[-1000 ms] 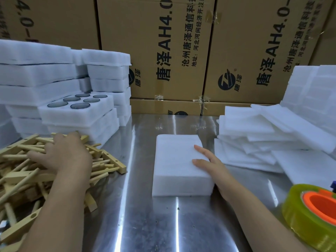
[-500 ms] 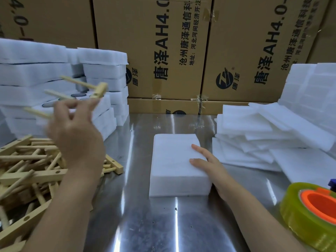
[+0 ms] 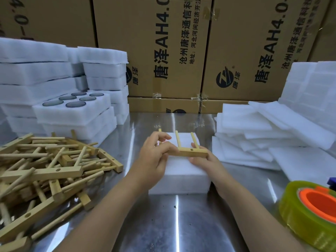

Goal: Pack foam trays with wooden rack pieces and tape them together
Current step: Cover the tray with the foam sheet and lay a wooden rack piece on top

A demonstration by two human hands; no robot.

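Bright overhead light glares off the steel table (image 3: 181,224); edges bow.

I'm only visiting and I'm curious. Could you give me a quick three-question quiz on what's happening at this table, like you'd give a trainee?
1. True or false: the left hand and the right hand both hold one wooden rack piece over the white foam block.
2. Where does the pile of loose wooden pieces lie? A) on the person's left B) on the person's right C) on top of the foam block
3. Fill in: the tape roll with the orange core sits at the person's near ____.

Key: 1 true; 2 A; 3 right.
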